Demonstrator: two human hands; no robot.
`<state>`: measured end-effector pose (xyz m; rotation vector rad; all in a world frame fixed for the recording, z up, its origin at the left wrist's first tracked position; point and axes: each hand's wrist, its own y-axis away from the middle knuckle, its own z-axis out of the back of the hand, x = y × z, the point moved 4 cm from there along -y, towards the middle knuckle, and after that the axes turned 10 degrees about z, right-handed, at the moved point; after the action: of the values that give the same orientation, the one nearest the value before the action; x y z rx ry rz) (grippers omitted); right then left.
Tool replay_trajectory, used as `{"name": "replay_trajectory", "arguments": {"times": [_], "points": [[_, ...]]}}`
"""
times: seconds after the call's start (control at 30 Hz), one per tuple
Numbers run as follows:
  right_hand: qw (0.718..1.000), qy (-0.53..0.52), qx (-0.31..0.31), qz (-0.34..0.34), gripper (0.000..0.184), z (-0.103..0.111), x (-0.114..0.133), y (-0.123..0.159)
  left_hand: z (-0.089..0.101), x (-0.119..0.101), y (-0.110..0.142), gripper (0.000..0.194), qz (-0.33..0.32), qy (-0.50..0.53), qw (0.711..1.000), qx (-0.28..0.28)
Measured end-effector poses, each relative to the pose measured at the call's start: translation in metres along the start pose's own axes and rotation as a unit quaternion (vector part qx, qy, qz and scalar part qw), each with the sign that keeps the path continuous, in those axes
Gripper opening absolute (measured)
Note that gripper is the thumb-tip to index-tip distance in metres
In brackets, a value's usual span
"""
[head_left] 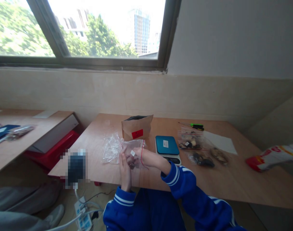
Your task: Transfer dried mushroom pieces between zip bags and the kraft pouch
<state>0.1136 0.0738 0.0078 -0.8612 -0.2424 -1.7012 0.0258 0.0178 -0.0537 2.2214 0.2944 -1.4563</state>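
Hard to read: dark contents of the small clear bag point(134, 154), too small to identify. Fingertips mostly hidden behind plastic and each other. Pixelated block at the near left desk point(161, 183) edge, unreadable. White-and-red packet point(273, 156) far right of the fingers, cut off by the frame edge.

Left hand point(125, 171): fingers curled together onto the lower edge of the small clear bag, gripping it. Right hand point(139, 156): fingers pinched on the same bag from the right, thin red band round the wrist. Bag held just above the desk, near its front edge, between both hands. Exact finger gap not resolvable.

Just left of the fingers, touching the held bag: crumpled pile of empty clear bags point(112, 148); count not resolvable.

Just beyond the fingers: one brown paper pouch point(137, 127), upright, mouth open, red label on the front.

Right of the fingers, near: one scale point(167, 147) with a blue top and a white sticker.

Farther right: three filled clear bags point(200, 150) with dark lumps, lying close together. Beyond those: one sheet of white paper point(220, 141), one green-handled tool point(196, 126) at the far edge.

Well left of the fingers: second desk point(28, 141), separate, holding a blue item and a clear bag, both partly cut off.
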Motion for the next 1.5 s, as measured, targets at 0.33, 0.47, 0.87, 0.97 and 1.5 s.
{"name": "replay_trajectory", "arguments": {"times": [0.33,0.47,0.87,0.97,1.5], "points": [[0.970,-0.170,-0.174,-0.021,0.010,0.060,0.018,0.014,0.047,-0.044,-0.030,0.050,-0.066,-0.067,0.986,-0.136],[0.939,-0.122,-0.321,0.016,0.015,0.108,0.017,0.013,0.072,-0.077,-0.057,0.043,-0.108,-0.116,0.964,-0.212],[0.923,0.105,-0.369,0.028,0.018,0.136,-0.023,-0.030,0.052,-0.068,-0.074,0.072,-0.148,-0.497,0.791,-0.325],[0.917,0.219,-0.333,0.003,0.022,0.126,-0.022,-0.027,0.041,-0.050,-0.084,0.059,-0.191,-0.570,0.774,-0.198],[0.673,0.374,-0.325,-0.549,0.041,0.043,-0.081,0.255,0.062,-0.022,-0.094,0.052,-0.158,-0.404,0.901,-0.004]]}}
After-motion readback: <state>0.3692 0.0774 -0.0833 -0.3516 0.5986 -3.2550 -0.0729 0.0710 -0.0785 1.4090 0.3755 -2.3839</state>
